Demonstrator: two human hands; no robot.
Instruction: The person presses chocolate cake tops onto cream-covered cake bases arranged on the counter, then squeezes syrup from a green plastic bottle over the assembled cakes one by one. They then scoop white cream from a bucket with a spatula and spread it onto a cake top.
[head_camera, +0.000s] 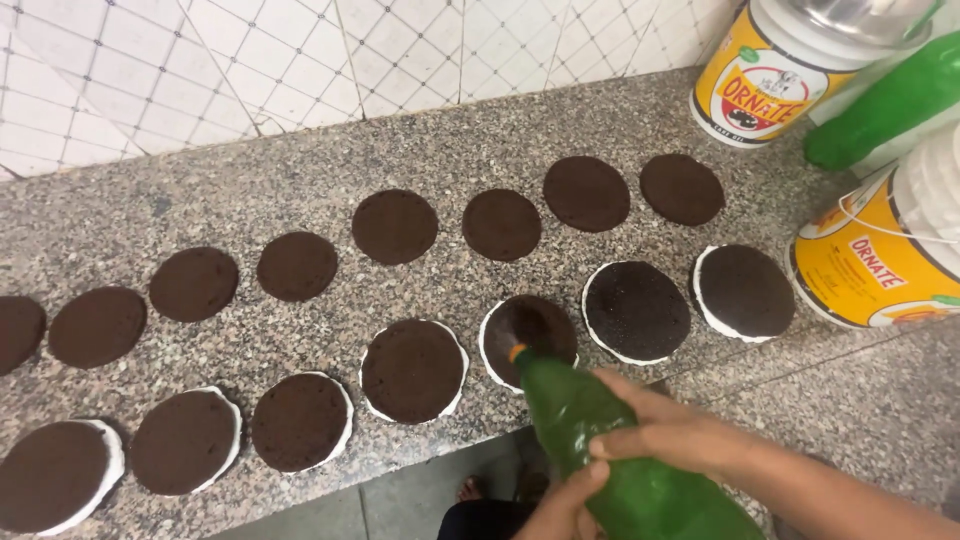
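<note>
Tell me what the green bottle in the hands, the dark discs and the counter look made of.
Green bottle: translucent plastic, glossy, light showing through it. Dark discs: apparently chocolate sponge, matte and porous; the front row lies on white rounds, perhaps card. Counter: speckled grey stone, likely polished granite.

Both hands gripping green bottle, tip over wet dark cake round, granite counter

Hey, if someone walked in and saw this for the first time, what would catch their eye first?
Two long rows of dark round cake layers run across the speckled granite counter, the near row on white discs. At the bottom, both hands, right hand and left hand, hold a green squeeze bottle, its tip over one near-row layer. Yellow tubs stand at the right.
</note>
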